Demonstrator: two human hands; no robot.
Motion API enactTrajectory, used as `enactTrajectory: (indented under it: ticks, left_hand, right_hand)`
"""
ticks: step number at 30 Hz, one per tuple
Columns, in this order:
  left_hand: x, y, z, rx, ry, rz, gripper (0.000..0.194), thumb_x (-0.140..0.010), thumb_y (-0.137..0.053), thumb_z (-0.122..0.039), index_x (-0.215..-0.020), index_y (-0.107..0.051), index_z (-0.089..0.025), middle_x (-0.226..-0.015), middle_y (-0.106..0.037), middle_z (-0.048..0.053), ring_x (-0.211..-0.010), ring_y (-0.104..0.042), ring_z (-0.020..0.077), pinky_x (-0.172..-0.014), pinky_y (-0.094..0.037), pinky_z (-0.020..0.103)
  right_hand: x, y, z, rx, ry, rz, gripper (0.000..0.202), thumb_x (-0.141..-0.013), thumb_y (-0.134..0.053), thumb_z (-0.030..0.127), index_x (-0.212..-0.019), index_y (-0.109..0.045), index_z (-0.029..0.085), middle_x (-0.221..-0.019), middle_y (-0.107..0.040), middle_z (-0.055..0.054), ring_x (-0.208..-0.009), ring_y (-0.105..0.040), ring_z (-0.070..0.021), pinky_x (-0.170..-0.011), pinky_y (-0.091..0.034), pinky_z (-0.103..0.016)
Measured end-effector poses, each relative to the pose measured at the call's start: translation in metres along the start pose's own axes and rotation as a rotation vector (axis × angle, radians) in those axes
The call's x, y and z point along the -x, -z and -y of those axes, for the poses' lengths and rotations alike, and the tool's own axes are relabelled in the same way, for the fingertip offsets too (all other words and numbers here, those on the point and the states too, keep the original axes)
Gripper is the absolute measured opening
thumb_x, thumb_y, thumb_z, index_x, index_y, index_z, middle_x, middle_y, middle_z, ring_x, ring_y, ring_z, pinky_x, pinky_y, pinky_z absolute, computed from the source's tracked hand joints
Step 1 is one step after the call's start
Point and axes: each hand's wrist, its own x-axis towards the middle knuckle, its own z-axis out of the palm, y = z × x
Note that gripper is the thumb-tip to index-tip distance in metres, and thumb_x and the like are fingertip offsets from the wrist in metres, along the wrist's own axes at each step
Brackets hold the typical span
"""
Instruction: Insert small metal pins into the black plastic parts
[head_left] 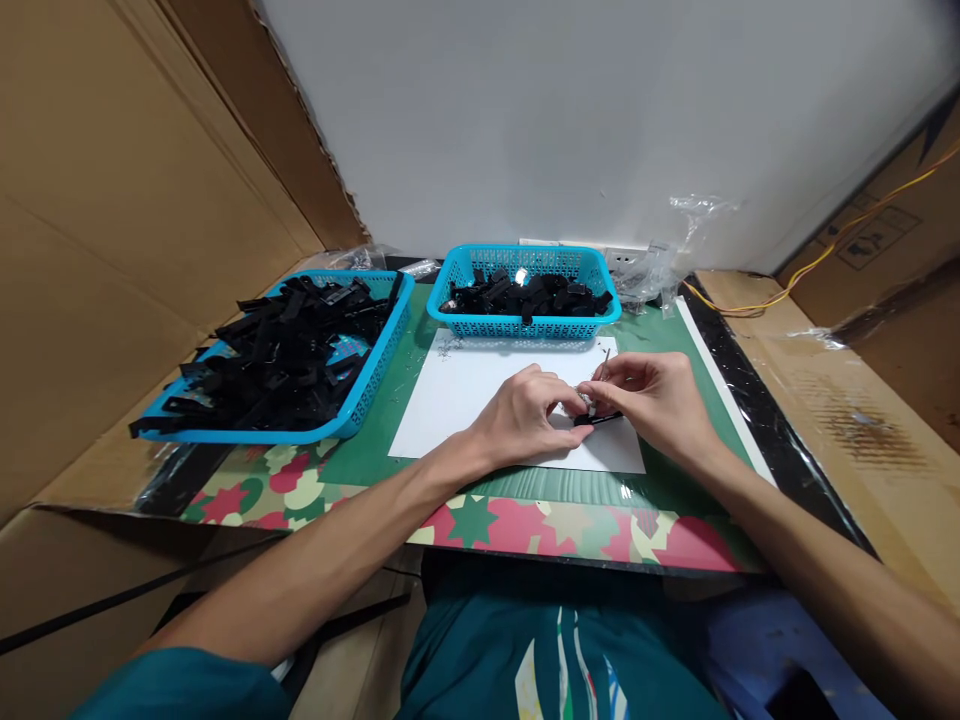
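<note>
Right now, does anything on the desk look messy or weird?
A bit. Tiny bits lie scattered on the white sheet's far left corner, like spilled crumbs. Black pieces poke over the left basket's edge. Beside the desk, the right-hand cardboard has a brown, stained-looking patch.

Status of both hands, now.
Left hand: closed on the slim black piece.
Right hand: pinched closed beside it; what it grips is too small to tell.
</note>
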Motion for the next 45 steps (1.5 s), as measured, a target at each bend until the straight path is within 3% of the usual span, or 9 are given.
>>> enactTrajectory:
  ticks: [5,12,17,21,25,31,38,41,45]
  left_hand:
    - [0.0,-0.001,0.0,0.024,0.03,-0.004,0.007,-0.079,-0.08,-0.025,-0.079,-0.078,-0.018,-0.074,-0.078,0.002,-0.063,-0.068,0.0167,-0.074,-0.051,0.035]
    - [0.001,-0.004,-0.001,0.067,0.059,-0.014,0.007,-0.078,-0.08,-0.024,-0.074,-0.078,-0.017,-0.071,-0.077,0.003,-0.061,-0.066,0.0158,-0.069,-0.051,0.033]
    - [0.002,-0.002,0.0,0.076,0.028,-0.031,0.008,-0.077,-0.082,-0.021,-0.074,-0.076,-0.016,-0.072,-0.077,0.002,-0.058,-0.063,0.0135,-0.064,-0.049,0.03]
    - [0.0,0.003,0.001,0.056,-0.034,-0.057,0.009,-0.079,-0.083,-0.021,-0.083,-0.076,-0.016,-0.079,-0.079,0.002,-0.066,-0.068,0.0154,-0.072,-0.05,0.031]
    - [-0.001,0.005,0.002,0.014,-0.074,-0.084,0.008,-0.085,-0.08,-0.02,-0.091,-0.074,-0.017,-0.089,-0.081,0.004,-0.081,-0.073,0.0195,-0.082,-0.051,0.035]
    - [-0.005,0.012,0.0,-0.148,-0.117,-0.209,0.009,-0.094,-0.073,-0.021,-0.102,-0.072,-0.016,-0.095,-0.079,0.005,-0.081,-0.069,0.0188,-0.082,-0.051,0.036]
    - [-0.055,0.054,0.01,-0.401,0.063,-0.459,0.011,-0.098,-0.072,-0.027,-0.104,-0.074,-0.018,-0.1,-0.078,0.005,-0.082,-0.064,0.0187,-0.083,-0.052,0.035]
    - [-0.089,0.062,0.016,-0.482,0.134,-0.407,0.009,-0.096,-0.074,-0.024,-0.103,-0.075,-0.018,-0.104,-0.078,0.006,-0.093,-0.067,0.0216,-0.09,-0.051,0.036]
    - [-0.13,0.049,0.024,-0.561,0.232,-0.203,0.013,-0.097,-0.072,-0.025,-0.107,-0.076,-0.018,-0.11,-0.078,0.008,-0.107,-0.067,0.027,-0.1,-0.047,0.042]
  right_hand:
    - [0.003,0.002,0.006,0.149,0.069,0.04,0.034,-0.086,-0.082,0.047,-0.07,-0.073,0.018,-0.063,-0.071,-0.005,-0.057,-0.065,-0.0182,-0.052,-0.047,-0.029]
    - [0.006,0.001,0.003,0.149,0.059,0.046,0.03,-0.087,-0.08,0.038,-0.067,-0.072,0.017,-0.057,-0.065,-0.002,-0.053,-0.057,-0.0142,-0.05,-0.04,-0.027]
    - [0.006,-0.004,-0.001,0.084,0.055,0.032,0.03,-0.086,-0.081,0.039,-0.069,-0.073,0.017,-0.061,-0.07,-0.003,-0.056,-0.062,-0.0157,-0.052,-0.044,-0.027]
    - [-0.006,0.002,-0.002,-0.099,0.095,-0.151,0.03,-0.085,-0.084,0.044,-0.075,-0.073,0.017,-0.071,-0.074,-0.005,-0.064,-0.07,-0.0179,-0.061,-0.057,-0.029]
    - [-0.021,0.025,-0.009,-0.21,0.085,-0.397,0.032,-0.083,-0.085,0.048,-0.084,-0.073,0.019,-0.069,-0.072,-0.002,-0.061,-0.07,-0.0173,-0.061,-0.062,-0.031]
    - [-0.03,0.042,-0.021,-0.208,0.043,-0.463,0.036,-0.082,-0.085,0.052,-0.086,-0.072,0.018,-0.067,-0.069,-0.001,-0.052,-0.066,-0.0154,-0.053,-0.06,-0.03]
    - [-0.027,0.03,-0.02,-0.107,0.111,-0.327,0.039,-0.09,-0.075,0.057,-0.089,-0.069,0.018,-0.069,-0.068,-0.003,-0.055,-0.064,-0.0174,-0.053,-0.058,-0.031]
    - [-0.025,0.028,-0.018,-0.078,0.119,-0.28,0.039,-0.092,-0.071,0.058,-0.089,-0.068,0.018,-0.069,-0.067,-0.003,-0.055,-0.064,-0.0182,-0.053,-0.055,-0.031]
    - [-0.025,0.031,-0.018,-0.049,0.094,-0.271,0.039,-0.093,-0.068,0.058,-0.091,-0.068,0.019,-0.07,-0.067,-0.004,-0.057,-0.063,-0.0203,-0.054,-0.054,-0.032]
